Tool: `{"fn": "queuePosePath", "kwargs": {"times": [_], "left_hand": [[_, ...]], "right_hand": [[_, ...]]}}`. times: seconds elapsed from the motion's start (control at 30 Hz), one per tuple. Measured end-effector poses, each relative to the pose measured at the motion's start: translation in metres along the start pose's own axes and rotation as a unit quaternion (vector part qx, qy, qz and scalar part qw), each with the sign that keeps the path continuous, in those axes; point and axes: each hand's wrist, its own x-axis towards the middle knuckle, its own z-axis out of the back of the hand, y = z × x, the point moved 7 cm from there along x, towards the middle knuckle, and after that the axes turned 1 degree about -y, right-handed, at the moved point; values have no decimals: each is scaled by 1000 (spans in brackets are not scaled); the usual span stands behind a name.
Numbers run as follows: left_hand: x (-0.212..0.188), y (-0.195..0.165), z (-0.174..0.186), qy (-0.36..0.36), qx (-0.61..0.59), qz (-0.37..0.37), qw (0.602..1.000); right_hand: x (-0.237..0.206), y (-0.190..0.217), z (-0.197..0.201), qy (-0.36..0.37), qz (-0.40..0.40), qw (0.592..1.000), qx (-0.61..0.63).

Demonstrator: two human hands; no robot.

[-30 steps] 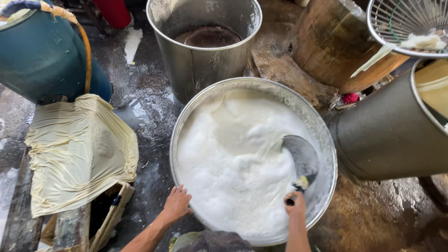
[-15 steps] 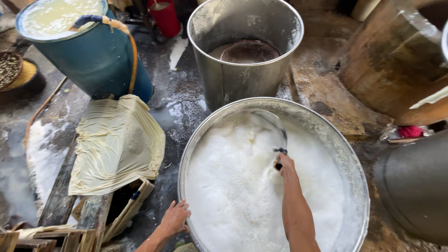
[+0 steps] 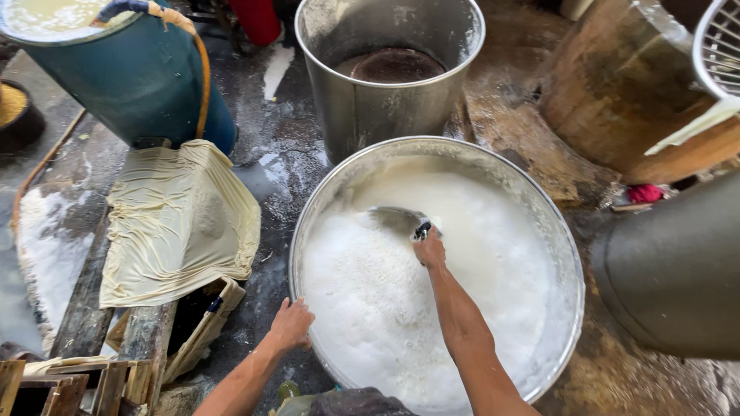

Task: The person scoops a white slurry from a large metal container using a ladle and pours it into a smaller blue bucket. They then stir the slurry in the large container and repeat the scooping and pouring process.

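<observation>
A wide round metal basin (image 3: 569, 254) on the wet floor is full of white foamy liquid (image 3: 432, 300). My right hand (image 3: 428, 248) reaches over the foam and grips the handle of a metal scoop (image 3: 397, 219), whose bowl lies at the far left of the foam surface. My left hand (image 3: 290, 324) rests on the basin's near left rim, fingers spread, holding nothing.
A tall steel pot (image 3: 389, 73) stands just behind the basin. A teal barrel (image 3: 123, 73) with a hose stands at the back left, a yellowish cloth (image 3: 176, 219) over wooden frames below it. A wooden tub (image 3: 624, 85) and a grey drum (image 3: 678, 270) crowd the right.
My right hand has swept the scoop from the basin's right side across the far rim to the far left of the foam. The left hand stays on the rim.
</observation>
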Motion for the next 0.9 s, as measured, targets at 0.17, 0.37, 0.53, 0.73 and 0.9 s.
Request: {"fn": "queuePosePath", "kwargs": {"times": [0.17,0.37,0.53,0.73,0.9], "left_hand": [[1,-2,-2,-22,13,-26,999],[-1,-3,0,-3,-4,-72,997],[-5,-3,1,-65,-11,-107,992],[-9,4,-7,-87,-31,-93,991],[-10,0,-14,-41,-14,-65,997]], "right_hand": [[-62,-51,14,-48,-16,998,-31],[-131,-133,39,-128,-92,987,-4],[-200,-195,67,-236,-74,965,87],[-268,-270,45,-244,-188,838,450],[-249,-276,-2,-222,-190,699,652]]}}
